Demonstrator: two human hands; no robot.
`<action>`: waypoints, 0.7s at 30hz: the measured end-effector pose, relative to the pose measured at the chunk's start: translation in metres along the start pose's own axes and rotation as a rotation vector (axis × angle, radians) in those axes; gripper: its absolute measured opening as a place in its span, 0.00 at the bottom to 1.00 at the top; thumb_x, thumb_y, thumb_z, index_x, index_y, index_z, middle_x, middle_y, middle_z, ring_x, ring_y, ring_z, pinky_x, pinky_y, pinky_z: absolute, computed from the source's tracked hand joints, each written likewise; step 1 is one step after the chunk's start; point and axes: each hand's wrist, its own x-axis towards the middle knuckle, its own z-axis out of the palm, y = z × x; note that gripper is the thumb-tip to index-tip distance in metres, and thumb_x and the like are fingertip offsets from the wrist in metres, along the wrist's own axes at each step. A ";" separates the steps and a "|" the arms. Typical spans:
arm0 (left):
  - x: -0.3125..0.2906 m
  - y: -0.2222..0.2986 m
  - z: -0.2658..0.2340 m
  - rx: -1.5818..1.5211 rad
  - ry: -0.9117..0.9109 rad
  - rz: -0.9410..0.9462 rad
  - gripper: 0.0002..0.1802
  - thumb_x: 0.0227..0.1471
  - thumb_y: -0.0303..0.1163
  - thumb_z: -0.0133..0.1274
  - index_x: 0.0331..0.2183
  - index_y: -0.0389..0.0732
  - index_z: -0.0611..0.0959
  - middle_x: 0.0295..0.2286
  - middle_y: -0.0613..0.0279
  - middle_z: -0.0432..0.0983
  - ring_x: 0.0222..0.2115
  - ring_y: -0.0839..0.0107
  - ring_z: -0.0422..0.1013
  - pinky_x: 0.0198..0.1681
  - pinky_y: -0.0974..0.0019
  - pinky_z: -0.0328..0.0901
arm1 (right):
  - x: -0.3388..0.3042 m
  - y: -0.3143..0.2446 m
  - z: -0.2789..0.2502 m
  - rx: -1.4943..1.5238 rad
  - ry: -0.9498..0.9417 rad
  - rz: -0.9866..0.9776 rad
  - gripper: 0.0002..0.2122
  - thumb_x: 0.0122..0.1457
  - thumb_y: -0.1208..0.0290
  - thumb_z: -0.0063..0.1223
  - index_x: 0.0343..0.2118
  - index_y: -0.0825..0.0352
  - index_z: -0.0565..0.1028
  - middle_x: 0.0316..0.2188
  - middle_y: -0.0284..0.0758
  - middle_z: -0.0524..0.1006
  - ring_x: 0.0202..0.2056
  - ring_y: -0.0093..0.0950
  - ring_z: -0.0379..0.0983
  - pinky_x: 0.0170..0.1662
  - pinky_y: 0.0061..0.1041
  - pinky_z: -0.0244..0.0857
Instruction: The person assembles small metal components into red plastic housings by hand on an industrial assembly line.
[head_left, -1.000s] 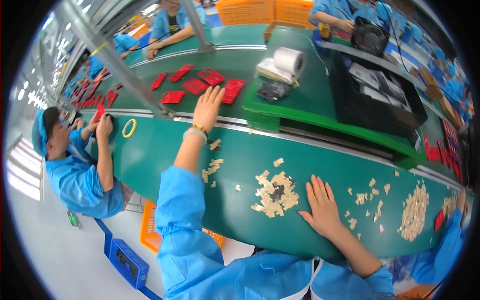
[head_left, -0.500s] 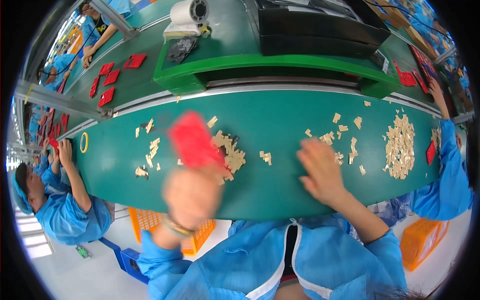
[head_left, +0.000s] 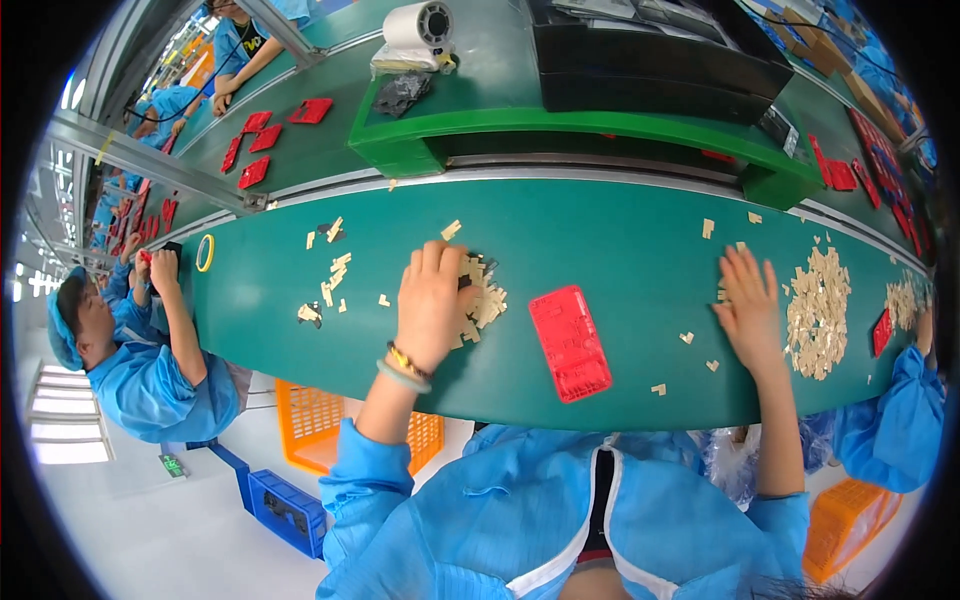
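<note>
at far left we see a co-worker (head_left: 150, 375) in blue, holding a small red thing beside the green tabletop (head_left: 640, 230). a yellow ring (head_left: 199, 257) lies near them, then loose beige pieces (head_left: 340, 265). our left hand (head_left: 430, 308) comes next, back upward, fingers bent over the left side of a beige-and-black pile (head_left: 488, 306); its grip is hidden, so we cannot tell whether it is clamped on anything. between our hands, touching neither, a red casing (head_left: 570, 345) lies aslant on the tabletop. our right hand (head_left: 752, 312), well apart from the left, has its fingers spread, a few beige bits at their edges. just right of it spreads a larger beige heap (head_left: 818, 315), then another red piece (head_left: 882, 332) near someone's blue sleeve (head_left: 890, 415).
</note>
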 end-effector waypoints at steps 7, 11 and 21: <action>0.003 -0.042 -0.012 -0.400 -0.221 -0.056 0.07 0.47 0.19 0.58 0.29 0.36 0.75 0.31 0.59 0.72 0.34 0.65 0.69 0.39 0.66 0.64 | 0.032 -0.079 -0.026 0.334 0.259 -0.230 0.16 0.48 0.75 0.61 0.42 0.65 0.76 0.47 0.37 0.73 0.56 0.38 0.66 0.60 0.46 0.55; 0.003 -0.042 -0.014 -0.764 -0.198 -0.233 0.03 0.56 0.22 0.53 0.32 0.36 0.74 0.24 0.65 0.74 0.22 0.80 0.65 0.26 0.74 0.61 | 0.077 -0.144 -0.028 0.761 0.193 -0.312 0.15 0.49 0.75 0.61 0.42 0.65 0.76 0.43 0.36 0.74 0.47 0.36 0.72 0.49 0.35 0.66; -0.004 0.025 -0.005 -1.253 0.089 -0.237 0.10 0.50 0.18 0.59 0.36 0.34 0.78 0.32 0.56 0.79 0.31 0.72 0.74 0.40 0.70 0.69 | 0.118 -0.212 -0.022 1.670 -0.131 0.045 0.16 0.50 0.80 0.62 0.43 0.66 0.77 0.36 0.35 0.77 0.31 0.24 0.76 0.32 0.20 0.70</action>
